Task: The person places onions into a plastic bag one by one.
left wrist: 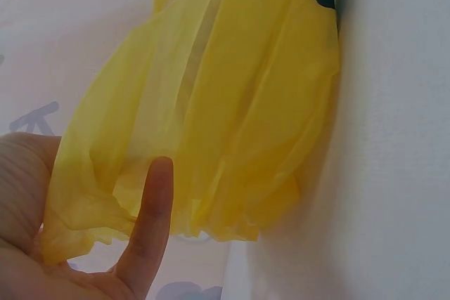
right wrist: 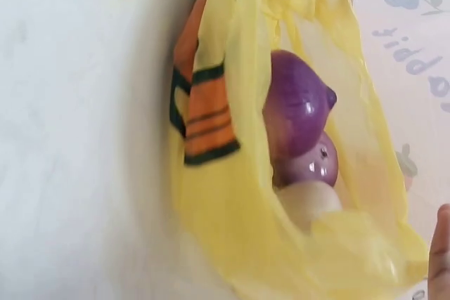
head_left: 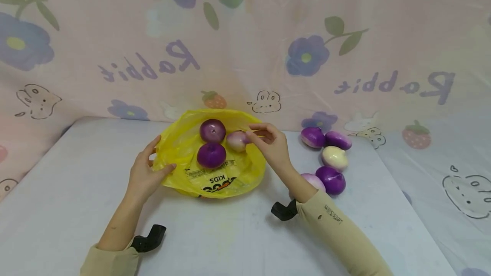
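Observation:
A yellow plastic bag [head_left: 180, 178] lies with its mouth spread wide, black print showing inside. It holds a dark purple onion [head_left: 211, 155], a second purple onion [head_left: 212, 131] behind it, and a pale onion [head_left: 235, 141] on the right. My left hand [head_left: 147, 171] holds the bag's left rim between thumb and fingers; in the left wrist view the thin plastic [left wrist: 232, 103] passes through that grip. Over the bag's right rim, my right hand [head_left: 272, 144] has bent fingers close to the pale onion. In the right wrist view its visible fingertip [right wrist: 441, 251] stands apart from that onion [right wrist: 309, 203].
Several more onions form a group on the right of the white table [head_left: 230, 242]: two purple ones at the back, a cream-coloured onion [head_left: 335, 158], a purple onion [head_left: 330, 180], and a pale one partly behind my right forearm. A printed cloth [head_left: 245, 54] hangs behind.

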Available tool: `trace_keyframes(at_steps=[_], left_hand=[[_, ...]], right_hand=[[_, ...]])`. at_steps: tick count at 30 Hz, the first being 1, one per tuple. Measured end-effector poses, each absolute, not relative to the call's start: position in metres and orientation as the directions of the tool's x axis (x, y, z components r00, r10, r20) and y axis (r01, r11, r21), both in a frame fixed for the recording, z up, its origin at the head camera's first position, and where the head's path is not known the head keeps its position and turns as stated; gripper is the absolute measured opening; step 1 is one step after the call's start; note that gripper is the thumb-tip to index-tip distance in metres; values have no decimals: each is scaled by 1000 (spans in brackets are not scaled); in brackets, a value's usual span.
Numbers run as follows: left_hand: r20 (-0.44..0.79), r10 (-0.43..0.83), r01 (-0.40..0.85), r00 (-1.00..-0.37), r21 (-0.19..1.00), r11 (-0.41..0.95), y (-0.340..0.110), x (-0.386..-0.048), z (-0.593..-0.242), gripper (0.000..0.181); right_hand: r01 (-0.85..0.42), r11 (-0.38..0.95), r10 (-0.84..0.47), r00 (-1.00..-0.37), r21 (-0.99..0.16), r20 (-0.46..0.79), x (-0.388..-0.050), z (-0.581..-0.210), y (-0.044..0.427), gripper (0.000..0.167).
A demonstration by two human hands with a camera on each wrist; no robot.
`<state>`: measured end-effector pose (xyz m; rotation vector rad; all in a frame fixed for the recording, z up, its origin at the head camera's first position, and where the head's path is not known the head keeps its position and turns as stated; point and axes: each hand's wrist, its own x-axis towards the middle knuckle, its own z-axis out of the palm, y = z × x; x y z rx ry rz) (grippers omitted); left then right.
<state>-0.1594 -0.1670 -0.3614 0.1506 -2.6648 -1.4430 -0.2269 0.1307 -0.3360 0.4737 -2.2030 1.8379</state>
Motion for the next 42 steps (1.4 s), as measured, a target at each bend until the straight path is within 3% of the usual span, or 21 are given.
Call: trace_keyframes(at_steps=[16,28,36,42], left_hand=[[29,-149,-56,-988,844,534,-169,-158,-360,85],[35,-141,-46,-989,843,536,-168,-159,-361,85],[38,-139,-43,-990,842,538,-168,-159,-362,85],[33,-140,-49,-990,839,542,-167,-158,-363,84]], right_hand=[[-345,357,-89,-938,-868,336,-219,-336,180,28],[-248,561,-278,-955,-790,102,-211,-334,225,31],[-249,636,-387,-922,-730,-23,-214,-338,244,35],[-277,659,-510,-848,-699,-145,-214,-335,258,44]])
